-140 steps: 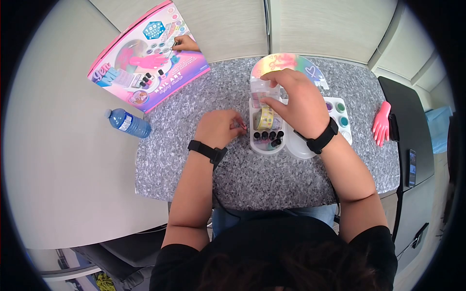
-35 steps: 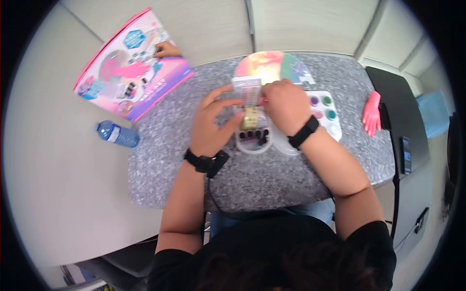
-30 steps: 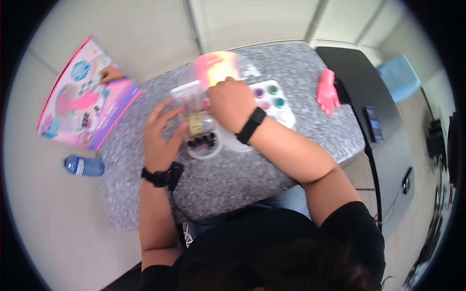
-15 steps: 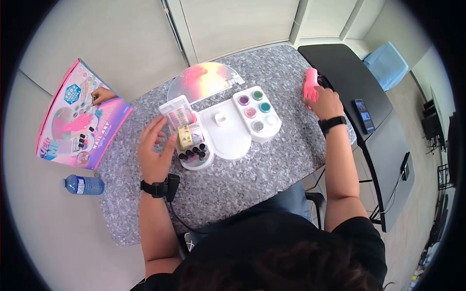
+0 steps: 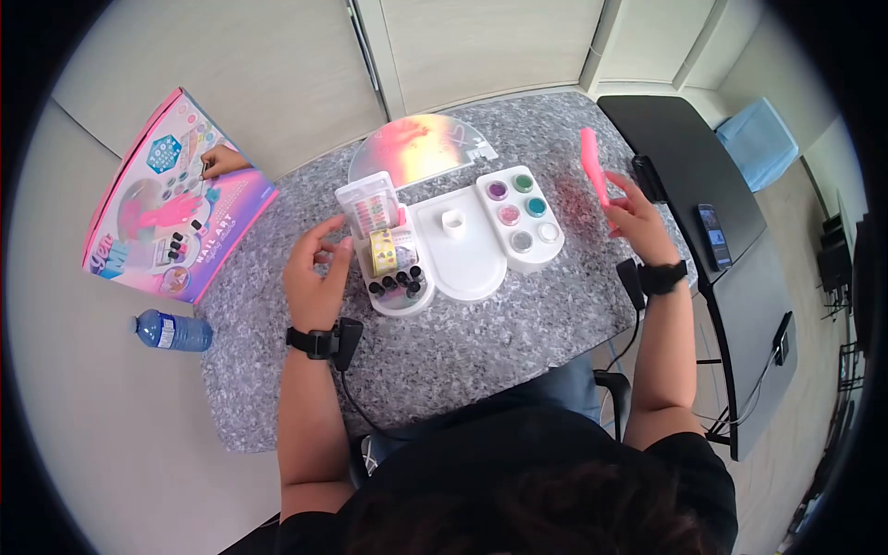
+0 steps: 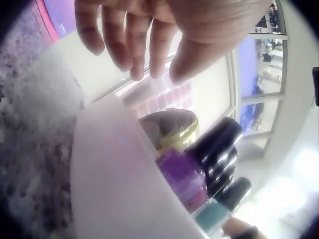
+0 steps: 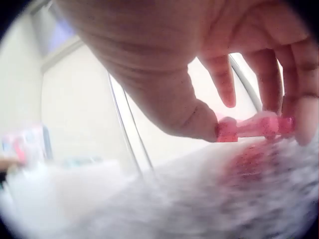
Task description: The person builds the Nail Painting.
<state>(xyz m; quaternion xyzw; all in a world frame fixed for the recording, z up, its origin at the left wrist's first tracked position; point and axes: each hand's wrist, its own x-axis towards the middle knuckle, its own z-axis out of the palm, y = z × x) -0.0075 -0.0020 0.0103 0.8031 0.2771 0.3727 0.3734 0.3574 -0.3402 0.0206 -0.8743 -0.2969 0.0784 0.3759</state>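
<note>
My right hand (image 5: 640,222) pinches a pink plastic model hand (image 5: 590,159) between thumb and fingers, tilted above the right of the table. In the right wrist view the model hand (image 7: 254,127) shows edge-on, close over the table, with a reddish cast beneath it. My left hand (image 5: 316,277) stays at the left side of the white tray (image 5: 458,282), fingers loosely bent and holding nothing. Beside those fingers a clear pack of nail stickers (image 5: 373,208) stands in the tray's left compartment. In front of it are a yellow patterned roll (image 5: 382,252) and several black-capped nail polish bottles (image 5: 398,282).
Several glitter pots (image 5: 509,215) fill the tray's right part; a white ring holder (image 5: 452,222) rises mid-tray. Behind lies a shiny half-round panel (image 5: 412,148). A nail art box (image 5: 176,213) and water bottle (image 5: 173,331) are left. A phone (image 5: 714,236) lies on the black side table.
The right hand has left the sticker pack, reached right and lifted the model hand off the table. The left hand has moved from low beside the tray to beside the pack.
</note>
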